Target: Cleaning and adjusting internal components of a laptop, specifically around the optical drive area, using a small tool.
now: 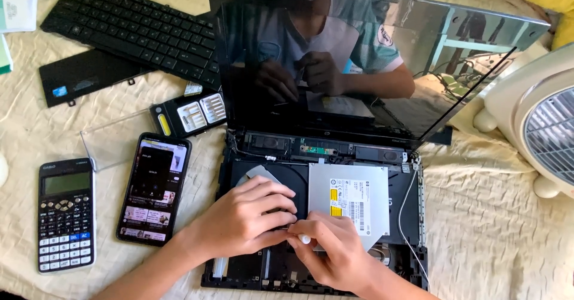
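Note:
An opened laptop base (412, 216) lies in front of me with its keyboard removed and its dark screen (359, 55) tilted up. A silver optical drive (353, 201) sits in the right half of the base. My left hand (248, 219) rests palm down on the black left part of the base, fingers curled toward the drive's front corner. My right hand (335, 252) pinches a small white-tipped tool (304, 239) against that same corner, fingertips of both hands touching.
A detached black keyboard (131, 28) and a flat black battery (84, 76) lie at the back left. A screwdriver bit case (188, 115), a smartphone (154, 186) and a calculator (66, 213) lie left of the laptop. A white fan (538, 121) stands at the right.

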